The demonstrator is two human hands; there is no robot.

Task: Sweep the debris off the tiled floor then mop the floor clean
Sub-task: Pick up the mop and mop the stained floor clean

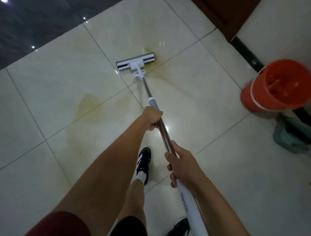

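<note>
A flat mop with a white and grey head (136,62) rests on the pale tiled floor (39,100), ahead of me. Its metal pole (150,93) runs back toward me. My left hand (152,119) grips the pole just below the grey collar. My right hand (180,163) grips it lower, where the metal meets the white handle. Yellowish wet streaks (89,107) spread over the tiles to the left of the pole and around the mop head.
An orange bucket (277,86) stands at the right by the white wall. A teal cloth (296,137) lies just below it. Dark glossy flooring (25,25) borders the tiles at top left. A dark wooden door (226,6) is at top right. My shoes (144,163) are near the pole.
</note>
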